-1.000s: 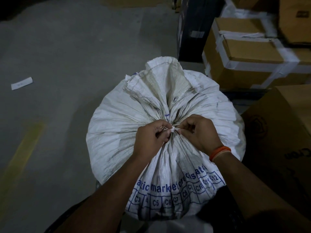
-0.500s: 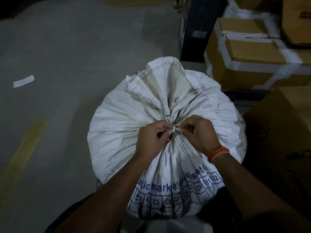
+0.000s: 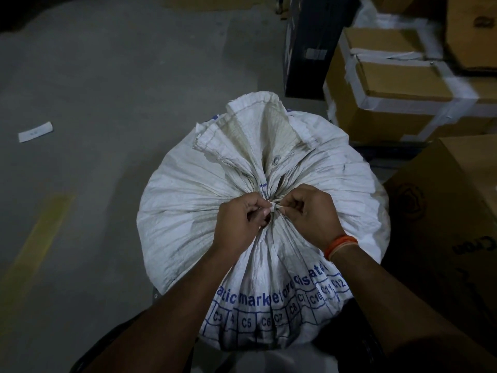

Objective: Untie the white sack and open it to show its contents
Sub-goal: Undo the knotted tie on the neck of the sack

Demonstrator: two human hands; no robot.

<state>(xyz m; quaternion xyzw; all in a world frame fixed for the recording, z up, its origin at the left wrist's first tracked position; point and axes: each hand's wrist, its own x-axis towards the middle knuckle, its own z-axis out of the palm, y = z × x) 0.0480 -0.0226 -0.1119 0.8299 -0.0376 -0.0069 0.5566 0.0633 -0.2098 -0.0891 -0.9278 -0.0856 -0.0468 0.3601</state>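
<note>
One knot (image 3: 273, 206), small and pale, sits at the gathered neck of the white sack (image 3: 188, 211); it is not undone. The sack stands upright on the floor (image 3: 94, 90), mouth cinched, pleats radiating out from the tie, the loose collar of the mouth flopped away from the person.

Change against the frames half a second and one second back: almost none. Both hands hold the same places at the knot, and the neck looks equally tight. The view sits slightly differently, nothing more. Judgement: the picking has not yet freed a strand; the task remains at its first step, contents unseen.

Left hand (image 3: 239, 224): fingers curled, tips pinching at the knot from the left. Right hand (image 3: 312, 219): likewise curled, pinching the tie from the right; orange band (image 3: 340, 244) at the wrist.

Taped cardboard boxes (image 3: 390, 84) stand just beyond and right of the sack. A paper slip (image 3: 35, 131) lies well apart on the floor, left.
</note>
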